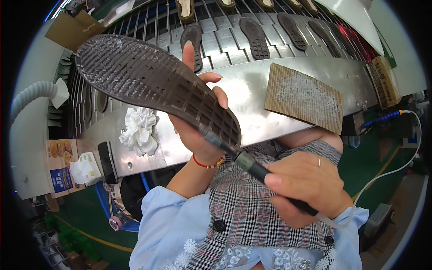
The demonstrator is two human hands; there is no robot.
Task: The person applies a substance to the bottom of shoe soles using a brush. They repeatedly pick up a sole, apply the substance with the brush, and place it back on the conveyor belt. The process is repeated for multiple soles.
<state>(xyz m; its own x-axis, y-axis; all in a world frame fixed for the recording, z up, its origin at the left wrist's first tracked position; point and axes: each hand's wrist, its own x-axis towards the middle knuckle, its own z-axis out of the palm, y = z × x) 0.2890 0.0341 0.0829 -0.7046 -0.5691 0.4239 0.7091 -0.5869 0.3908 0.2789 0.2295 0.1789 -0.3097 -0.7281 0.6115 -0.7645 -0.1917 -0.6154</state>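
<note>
A dark brown shoe sole (148, 74) is gripped by my left hand (198, 141), its grid-patterned side facing up and its broad end pointing to the far left. Whitish residue coats the ridges of that broad end. My right hand (308, 182) is closed round a black-handled glue brush (254, 167) with a thin clear tube (416, 148) running from its rear end. The brush's tip lies at the sole's narrower end, near its edge. Both sole and brush are held over the steel table edge and my lap.
Beyond the steel ledge (234, 90), a slatted conveyor carries several soles (254, 38) and shoe uppers (185, 9). On the ledge lie a ribbed cardboard piece (306, 96) and crumpled white tissue (140, 130). A grey flexible hose (36, 93) stands left; a carton (382, 81) sits right.
</note>
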